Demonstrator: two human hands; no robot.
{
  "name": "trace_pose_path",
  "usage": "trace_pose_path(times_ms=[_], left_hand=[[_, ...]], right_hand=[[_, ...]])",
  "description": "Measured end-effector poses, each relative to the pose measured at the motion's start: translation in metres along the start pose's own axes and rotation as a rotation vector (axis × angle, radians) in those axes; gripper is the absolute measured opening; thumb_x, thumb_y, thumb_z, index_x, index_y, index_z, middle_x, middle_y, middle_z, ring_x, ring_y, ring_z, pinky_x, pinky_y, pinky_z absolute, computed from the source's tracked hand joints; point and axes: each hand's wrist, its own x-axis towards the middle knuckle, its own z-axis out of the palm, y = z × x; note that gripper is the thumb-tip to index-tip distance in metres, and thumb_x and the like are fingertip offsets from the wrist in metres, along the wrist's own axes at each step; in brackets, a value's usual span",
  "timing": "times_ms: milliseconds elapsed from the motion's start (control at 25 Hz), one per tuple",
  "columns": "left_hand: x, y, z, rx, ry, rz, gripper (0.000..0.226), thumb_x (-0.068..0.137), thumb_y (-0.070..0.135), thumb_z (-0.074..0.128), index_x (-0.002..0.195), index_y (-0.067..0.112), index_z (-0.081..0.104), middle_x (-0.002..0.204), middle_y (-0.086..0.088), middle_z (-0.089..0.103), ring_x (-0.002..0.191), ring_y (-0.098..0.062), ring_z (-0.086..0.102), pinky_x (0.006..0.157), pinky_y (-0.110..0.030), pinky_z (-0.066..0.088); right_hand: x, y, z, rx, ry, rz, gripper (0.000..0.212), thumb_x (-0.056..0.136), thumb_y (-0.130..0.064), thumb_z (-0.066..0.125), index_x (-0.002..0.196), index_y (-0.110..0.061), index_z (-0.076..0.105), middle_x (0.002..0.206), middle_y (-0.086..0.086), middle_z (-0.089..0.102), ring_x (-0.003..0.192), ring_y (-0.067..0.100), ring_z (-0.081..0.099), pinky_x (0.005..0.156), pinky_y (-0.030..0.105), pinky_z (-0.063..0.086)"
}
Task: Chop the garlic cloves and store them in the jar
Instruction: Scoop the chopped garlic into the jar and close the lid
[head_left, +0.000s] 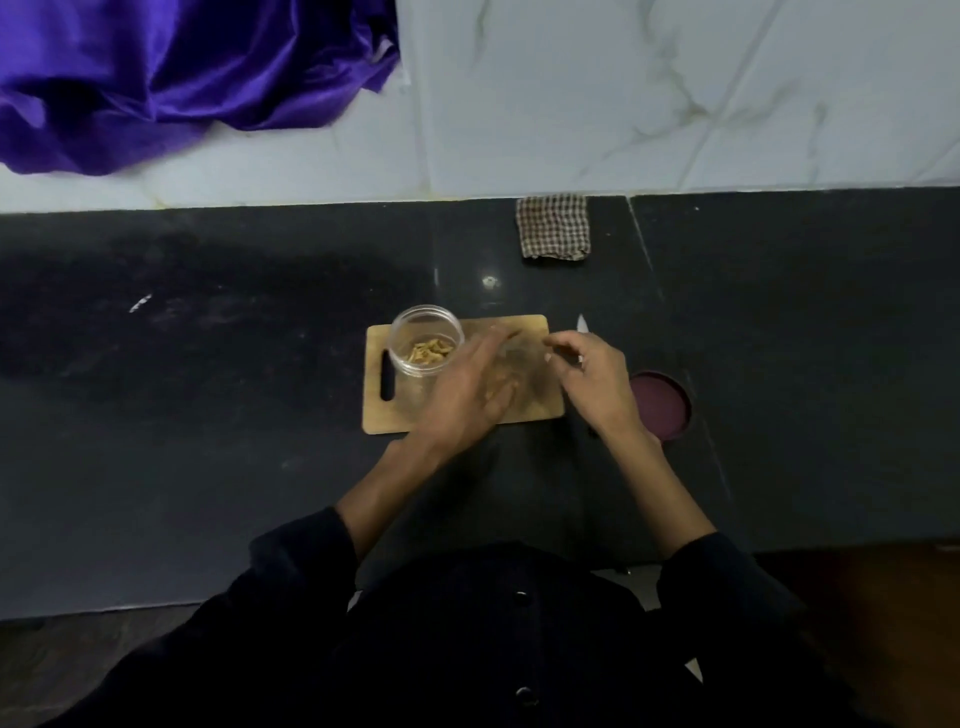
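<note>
Clear jar (427, 340) w/ chopped garlic (430, 351) on cutting board (524, 332), left end. Left hand (470, 387) blurred, fingers straight over board. Right hand (592, 382) curled; contents unclear. Knife (582, 324) mostly hidden, tip only. Maroon lid (662, 405) partly covered by wrist.

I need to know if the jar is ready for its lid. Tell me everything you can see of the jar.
The jar is a small round container of clear plastic or glass, upright and open, with no lid on it. It stands on the far left part of the wooden cutting board, near the handle slot. Pale yellowish chopped pieces lie at its bottom, filling it only shallowly. The left hand is close beside it; whether they touch is unclear.
</note>
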Motion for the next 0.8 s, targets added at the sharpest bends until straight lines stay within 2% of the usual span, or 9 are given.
trace_pose_path(times_ms=[160, 240, 360, 480, 600, 800], left_hand=[[0.023, 0.014, 0.045, 0.083, -0.23, -0.058, 0.071, 0.084, 0.014, 0.066, 0.145, 0.023, 0.031, 0.145, -0.006, 0.038, 0.133, -0.02, 0.037, 0.108, -0.03, 0.031], [0.031, 0.02, 0.06, 0.124, -0.276, -0.069, 0.072, 0.084, 0.015, 0.066, 0.145, 0.025, 0.029, 0.147, -0.007, 0.035, 0.135, -0.022, 0.034, 0.108, -0.03, 0.031], [0.035, 0.025, 0.076, 0.179, -0.305, -0.08, 0.072, 0.085, 0.018, 0.067, 0.145, 0.025, 0.028, 0.148, -0.008, 0.033, 0.136, -0.023, 0.033, 0.108, -0.035, 0.033], [0.036, 0.025, 0.082, 0.194, -0.304, -0.067, 0.069, 0.085, 0.018, 0.066, 0.144, 0.022, 0.03, 0.147, -0.008, 0.037, 0.136, -0.024, 0.034, 0.109, -0.035, 0.033], [0.035, 0.022, 0.08, 0.203, -0.29, -0.068, 0.067, 0.085, 0.018, 0.066, 0.143, 0.021, 0.033, 0.142, -0.008, 0.042, 0.132, -0.023, 0.039, 0.106, -0.034, 0.035], [0.031, 0.012, 0.066, 0.161, -0.27, -0.121, 0.069, 0.084, 0.015, 0.067, 0.143, 0.022, 0.033, 0.144, -0.006, 0.042, 0.133, -0.022, 0.039, 0.108, -0.035, 0.036]], right_hand=[[-0.017, 0.038, -0.032, -0.207, 0.049, 0.128, 0.039, 0.092, -0.019, 0.068, 0.131, -0.015, 0.062, 0.134, 0.01, 0.056, 0.129, 0.027, 0.049, 0.101, 0.027, 0.036], [-0.021, 0.057, -0.046, -0.333, -0.026, 0.259, 0.057, 0.091, -0.035, 0.069, 0.143, -0.023, 0.05, 0.15, 0.014, 0.04, 0.143, 0.034, 0.03, 0.113, 0.042, 0.029], [-0.024, 0.075, -0.056, -0.439, -0.198, 0.365, 0.085, 0.082, -0.054, 0.073, 0.153, -0.031, 0.031, 0.161, 0.013, 0.019, 0.149, 0.038, 0.012, 0.117, 0.056, 0.018], [-0.022, 0.08, -0.056, -0.471, -0.219, 0.343, 0.095, 0.078, -0.046, 0.079, 0.154, -0.028, 0.025, 0.158, 0.013, 0.021, 0.145, 0.038, 0.02, 0.115, 0.056, 0.023], [-0.02, 0.08, -0.057, -0.446, -0.168, 0.323, 0.094, 0.076, -0.04, 0.082, 0.152, -0.025, 0.029, 0.151, 0.014, 0.03, 0.139, 0.038, 0.031, 0.113, 0.052, 0.03], [-0.013, 0.06, -0.061, -0.326, -0.12, 0.262, 0.091, 0.075, -0.041, 0.083, 0.15, -0.024, 0.032, 0.148, 0.012, 0.032, 0.135, 0.036, 0.035, 0.11, 0.047, 0.038]])
